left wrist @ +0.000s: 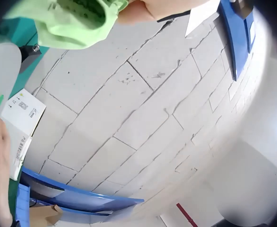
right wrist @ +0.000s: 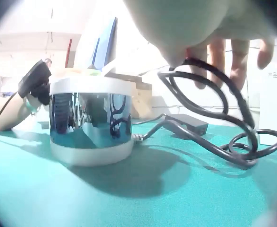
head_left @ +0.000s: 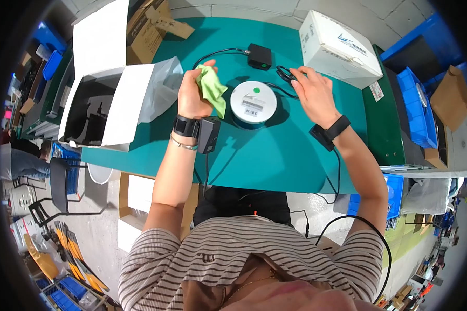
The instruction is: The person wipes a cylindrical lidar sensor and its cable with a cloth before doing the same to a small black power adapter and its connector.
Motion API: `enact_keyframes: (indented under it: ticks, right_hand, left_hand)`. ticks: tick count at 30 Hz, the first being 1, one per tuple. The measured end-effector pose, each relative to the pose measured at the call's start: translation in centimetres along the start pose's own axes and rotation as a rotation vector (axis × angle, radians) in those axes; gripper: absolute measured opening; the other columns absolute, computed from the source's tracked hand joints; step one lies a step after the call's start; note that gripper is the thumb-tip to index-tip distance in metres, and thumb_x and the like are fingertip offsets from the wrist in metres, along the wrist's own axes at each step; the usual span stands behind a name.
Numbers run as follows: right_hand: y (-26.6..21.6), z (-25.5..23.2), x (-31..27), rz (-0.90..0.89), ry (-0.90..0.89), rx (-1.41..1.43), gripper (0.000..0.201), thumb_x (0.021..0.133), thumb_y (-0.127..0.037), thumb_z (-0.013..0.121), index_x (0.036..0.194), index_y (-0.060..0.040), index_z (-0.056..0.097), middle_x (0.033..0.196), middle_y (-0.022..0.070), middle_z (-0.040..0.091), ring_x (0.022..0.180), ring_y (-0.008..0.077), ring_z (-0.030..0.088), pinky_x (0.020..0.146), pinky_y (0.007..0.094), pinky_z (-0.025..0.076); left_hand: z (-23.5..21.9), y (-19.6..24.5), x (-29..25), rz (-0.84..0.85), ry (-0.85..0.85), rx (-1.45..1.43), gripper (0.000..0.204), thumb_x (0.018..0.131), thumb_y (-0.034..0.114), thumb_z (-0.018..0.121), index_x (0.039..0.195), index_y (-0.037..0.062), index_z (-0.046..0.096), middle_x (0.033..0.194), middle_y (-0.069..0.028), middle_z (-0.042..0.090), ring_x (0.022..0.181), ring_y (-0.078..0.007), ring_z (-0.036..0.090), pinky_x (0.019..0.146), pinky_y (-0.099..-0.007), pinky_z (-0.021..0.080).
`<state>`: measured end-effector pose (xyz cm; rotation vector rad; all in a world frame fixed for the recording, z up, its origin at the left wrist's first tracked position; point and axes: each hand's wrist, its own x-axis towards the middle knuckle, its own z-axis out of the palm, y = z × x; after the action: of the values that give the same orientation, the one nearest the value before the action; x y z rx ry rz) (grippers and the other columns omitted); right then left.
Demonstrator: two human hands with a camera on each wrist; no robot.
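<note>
My left hand (head_left: pixel 193 99) grips a light green cloth (head_left: pixel 211 89), which hangs down beside a round, white-topped device (head_left: pixel 253 99). In the right wrist view the device shows a glossy dark band (right wrist: pixel 91 118) between its white top and base, and it stands upright on the table. A black cable (right wrist: pixel 214 149) runs from a plug at its side into loose loops. My right hand (head_left: pixel 315 96) pinches those loops between thumb and fingers, raised above the table to the right of the device. A small black box (head_left: pixel 259 56) with a green dot sits behind, with another cable leading left from it.
An open white box (head_left: pixel 123 106) with black lining stands at the left, near a clear plastic bag (head_left: pixel 163 85) and a cardboard box (head_left: pixel 145 39). A closed white box (head_left: pixel 340 52) occupies the back right of the green table (head_left: pixel 290 160). Blue bins (head_left: pixel 417 106) stand beyond the right edge.
</note>
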<state>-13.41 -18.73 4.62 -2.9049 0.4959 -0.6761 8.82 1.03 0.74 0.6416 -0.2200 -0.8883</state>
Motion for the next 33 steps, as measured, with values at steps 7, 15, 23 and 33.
enact_keyframes:
  ticks: [7,15,23,33]
  right_hand:
    - [0.4,2.7,-0.7,-0.025,-0.386,-0.046,0.04,0.095,-0.022,0.052,0.13,-0.0051,0.049,0.13,0.0118,0.049,0.117,0.0314,0.048,0.097,0.0476,0.036]
    - [-2.4,-1.5,-0.6,0.017,-0.143,0.258,0.057,0.087,-0.023,0.065,0.135,-0.0036,0.042,0.131,0.0152,0.047,0.123,0.0316,0.044,0.103,0.0429,0.034]
    - [-6.9,0.7,-2.2,0.073,-0.174,0.544,0.095,0.065,-0.031,0.085,0.14,-0.0033,0.034,0.138,0.0159,0.04,0.128,0.0336,0.036,0.107,0.0431,0.033]
    - [-5.8,2.3,-3.1,0.198,-0.095,0.799,0.095,0.062,-0.025,0.087,0.14,-0.0078,0.036,0.138,0.0113,0.043,0.127,0.0296,0.041,0.106,0.0411,0.037]
  left_hand:
    - [0.1,-0.2,-0.9,-0.043,0.014,-0.026,0.04,0.086,0.008,0.042,0.124,-0.0006,0.053,0.102,-0.0083,0.059,0.095,-0.0202,0.056,0.086,-0.0368,0.048]
    - [0.5,-0.5,-1.1,0.061,-0.021,0.046,0.031,0.092,0.0,0.049,0.123,0.0014,0.052,0.114,-0.0098,0.062,0.102,-0.0225,0.063,0.088,-0.0357,0.051]
    - [4.1,-1.3,-3.5,0.696,-0.36,1.526,0.026,0.068,-0.003,0.07,0.09,0.01,0.066,0.095,-0.0033,0.064,0.085,-0.0238,0.055,0.077,-0.0318,0.046]
    - [6.2,-2.0,-3.5,0.635,-0.682,1.621,0.018,0.077,0.008,0.068,0.096,0.008,0.068,0.101,-0.0074,0.063,0.09,-0.0294,0.057,0.081,-0.0384,0.048]
